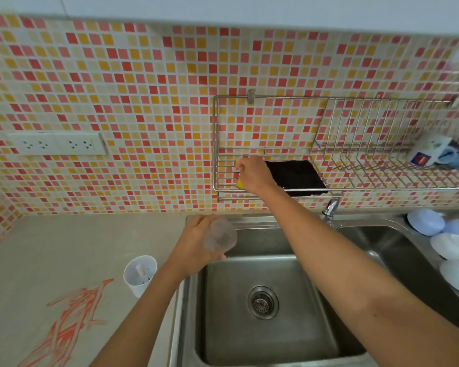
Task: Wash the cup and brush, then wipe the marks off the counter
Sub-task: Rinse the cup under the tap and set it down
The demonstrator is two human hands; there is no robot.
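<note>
Over sink point(270, 308) | I see left hand point(196, 242) fingers curled round clear cup point(220, 237), kept above basin for drips | right hand point(252, 173) pinches yellow sponge point(239, 183) in wall rack point(276, 193), likely for scrubbing

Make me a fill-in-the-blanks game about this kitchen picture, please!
1. The left hand holds a clear ____ above the sink.
2. The right hand reaches for the yellow sponge on the wire ____.
3. The marks on the counter are coloured ____.

Missing words: cup; rack; orange
</note>
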